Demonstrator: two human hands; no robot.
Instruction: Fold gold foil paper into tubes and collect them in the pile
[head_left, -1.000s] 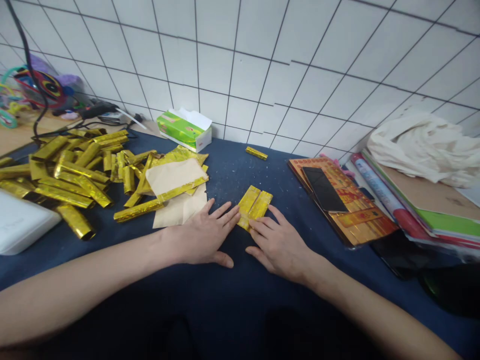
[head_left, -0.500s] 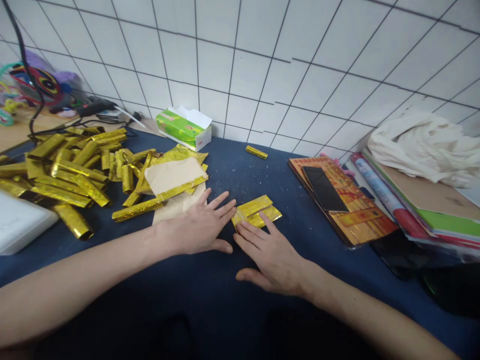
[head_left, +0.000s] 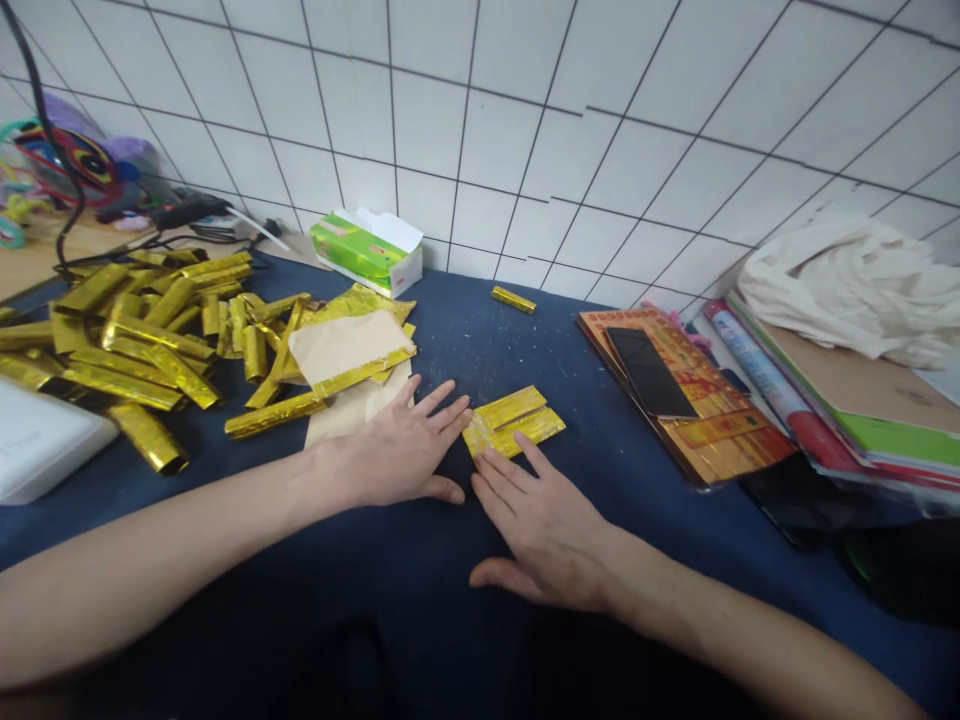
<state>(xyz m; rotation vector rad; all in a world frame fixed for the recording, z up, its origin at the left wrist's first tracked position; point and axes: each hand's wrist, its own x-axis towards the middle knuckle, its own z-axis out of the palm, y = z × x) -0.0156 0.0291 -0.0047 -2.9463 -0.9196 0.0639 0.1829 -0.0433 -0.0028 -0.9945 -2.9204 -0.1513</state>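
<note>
A folded piece of gold foil paper (head_left: 513, 418) lies flat on the dark blue tabletop (head_left: 457, 330), its two flaps meeting along a seam. The fingertips of my right hand (head_left: 544, 520) rest at its near edge, fingers stretched out. My left hand (head_left: 412, 445) lies palm down with fingers spread, its fingertips at the paper's left edge. Under and behind my left hand are loose sheets, tan side up (head_left: 349, 350), some with gold edges. A rolled gold paper tube (head_left: 274, 415) lies just left of those sheets.
Gold paper tubes (head_left: 142, 340) are heaped at the left beside a white box (head_left: 45, 440). A green tissue pack (head_left: 367, 250) stands by the tiled wall. One small gold tube (head_left: 513, 299) lies near the wall. At right, a phone (head_left: 651, 372) rests on orange printed packets (head_left: 720, 430).
My right hand has slid slightly down and toward me, uncovering more of the folded gold paper, whose flaps now look flatter. My left hand has barely moved.
</note>
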